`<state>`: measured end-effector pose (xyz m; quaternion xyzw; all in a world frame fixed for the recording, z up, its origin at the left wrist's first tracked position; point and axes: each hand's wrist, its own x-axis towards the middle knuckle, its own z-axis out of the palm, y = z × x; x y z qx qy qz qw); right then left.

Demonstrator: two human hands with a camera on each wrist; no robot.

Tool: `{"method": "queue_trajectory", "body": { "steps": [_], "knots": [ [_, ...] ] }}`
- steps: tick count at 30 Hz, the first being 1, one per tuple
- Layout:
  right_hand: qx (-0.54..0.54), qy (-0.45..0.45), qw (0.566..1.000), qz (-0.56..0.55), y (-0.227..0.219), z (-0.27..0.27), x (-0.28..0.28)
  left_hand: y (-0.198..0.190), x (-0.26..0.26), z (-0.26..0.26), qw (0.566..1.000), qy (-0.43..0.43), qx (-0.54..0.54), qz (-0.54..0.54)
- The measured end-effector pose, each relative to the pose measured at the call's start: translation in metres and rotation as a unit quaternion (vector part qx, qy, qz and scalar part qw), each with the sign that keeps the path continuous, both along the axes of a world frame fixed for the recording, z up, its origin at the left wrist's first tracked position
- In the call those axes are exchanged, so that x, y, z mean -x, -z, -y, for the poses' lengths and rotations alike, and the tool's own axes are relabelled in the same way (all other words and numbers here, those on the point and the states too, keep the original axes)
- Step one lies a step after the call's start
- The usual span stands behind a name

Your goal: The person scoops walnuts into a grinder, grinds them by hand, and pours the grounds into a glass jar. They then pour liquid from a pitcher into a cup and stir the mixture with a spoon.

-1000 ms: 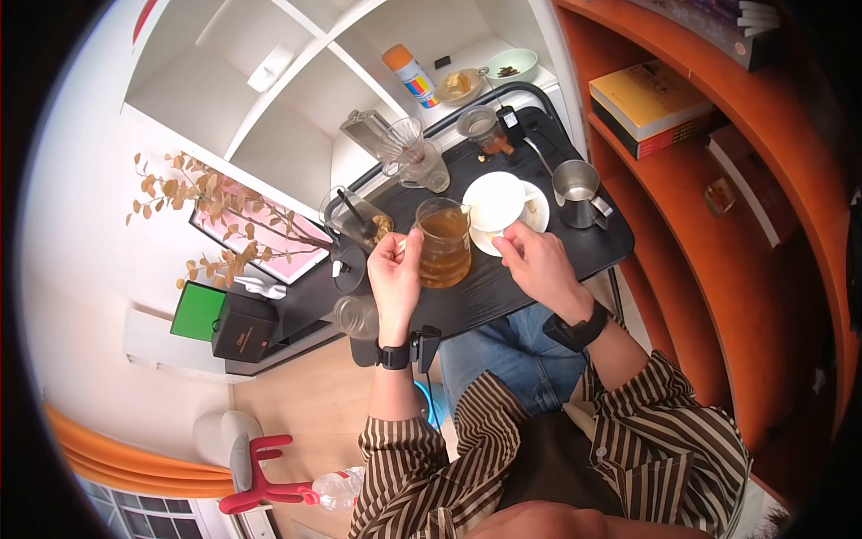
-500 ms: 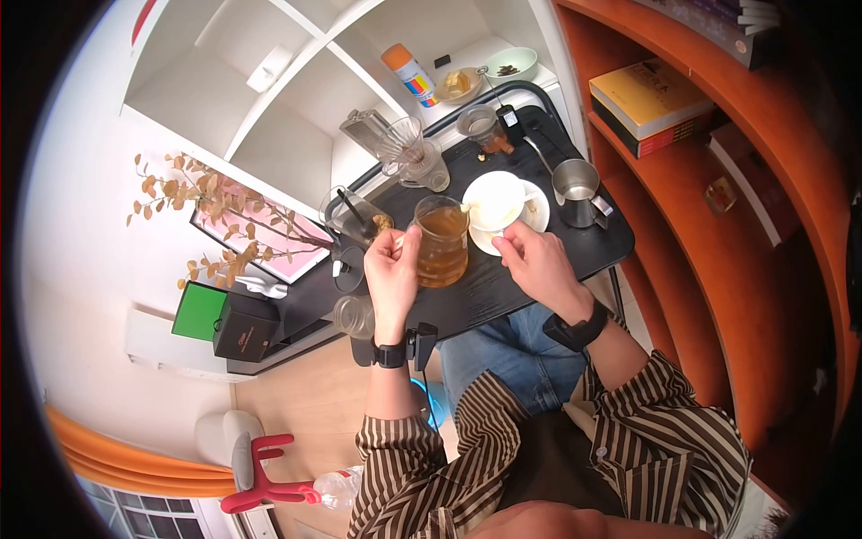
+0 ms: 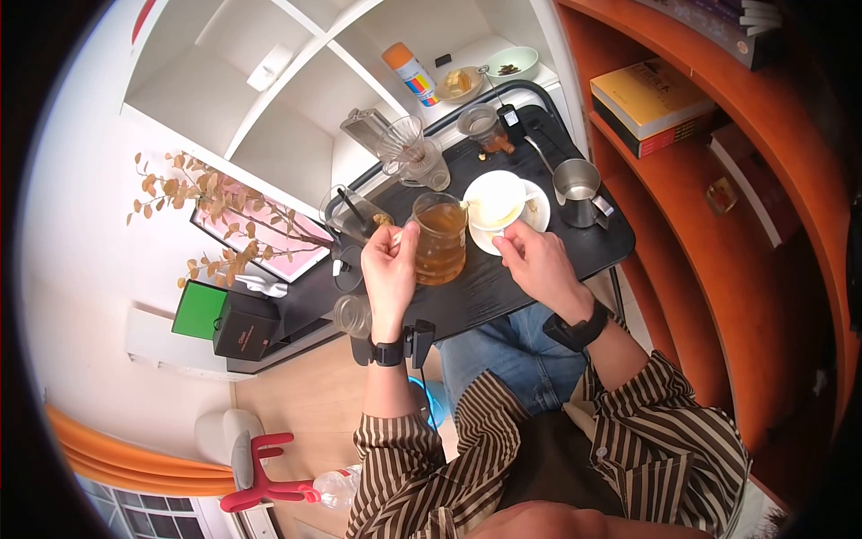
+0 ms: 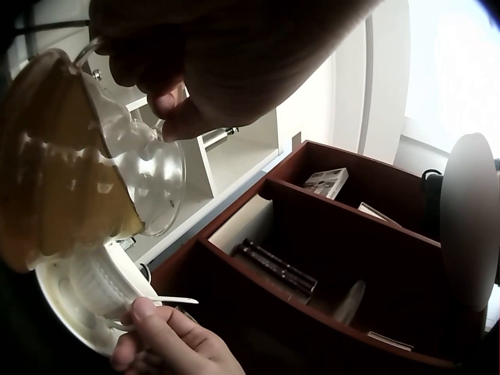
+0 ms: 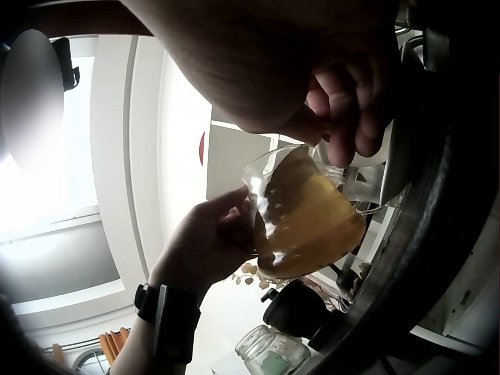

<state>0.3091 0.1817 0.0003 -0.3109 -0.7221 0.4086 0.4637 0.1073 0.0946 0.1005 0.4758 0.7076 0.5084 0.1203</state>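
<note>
My left hand [image 3: 389, 274] grips the handle of a glass pitcher [image 3: 440, 251] partly filled with amber liquid. The pitcher is tilted, its lip right at the rim of a white cup [image 3: 494, 196]. With thumb and fingers, my right hand [image 3: 543, 269] pinches the cup's handle. The cup leans toward the pitcher over a white saucer [image 3: 540, 216], with some yellowish liquid showing inside. In the left wrist view, the liquid in the pitcher [image 4: 70, 172] reaches down toward the cup; the right wrist view shows the pitcher [image 5: 308, 219] from the other side.
On the black tray table [image 3: 512, 292] stand a metal milk jug [image 3: 579, 193], a glass dripper [image 3: 401, 144] on a server, and a small glass [image 3: 480, 126]. An empty jar [image 3: 353, 314] sits at the left. A wooden bookshelf [image 3: 682, 225] rises along the right.
My left hand and the pitcher have shifted slightly left. Yellowish liquid now shows more along the near inside of the cup. The right hand has stayed in place.
</note>
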Motion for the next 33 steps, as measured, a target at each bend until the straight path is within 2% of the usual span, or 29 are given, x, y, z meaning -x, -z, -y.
{"method": "queue_trajectory", "body": {
  "steps": [33],
  "knots": [
    [0.006, -0.007, 1.0, 0.002, 0.0, 0.0, 0.0, -0.011, -0.007, -0.001, 0.999, 0.0, 0.03, -0.013]
  ]
}}
